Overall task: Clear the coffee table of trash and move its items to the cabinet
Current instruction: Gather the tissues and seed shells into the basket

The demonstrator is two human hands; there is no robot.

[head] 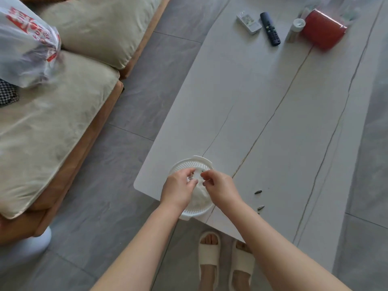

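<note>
Over the near table corner: left hand [178,191] and right hand [220,189], fingers curled, pinching a crumpled white tissue [198,196] above a round white plastic slotted basket [189,164]. Just right, small dark seed shells [258,192] on the pale stone table [273,122]. At the far end, white remote [249,24], dark remote [270,28], white bottle [296,29], red cylindrical tin [323,31].

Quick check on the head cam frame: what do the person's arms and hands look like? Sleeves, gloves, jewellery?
Both arms are bare from the frame edge to the wrist: no sleeves in view. The left hand and right hand wear no gloves; no watch, bracelet or ring is visible. Fingernails look short and unpainted, though blurred.
</note>
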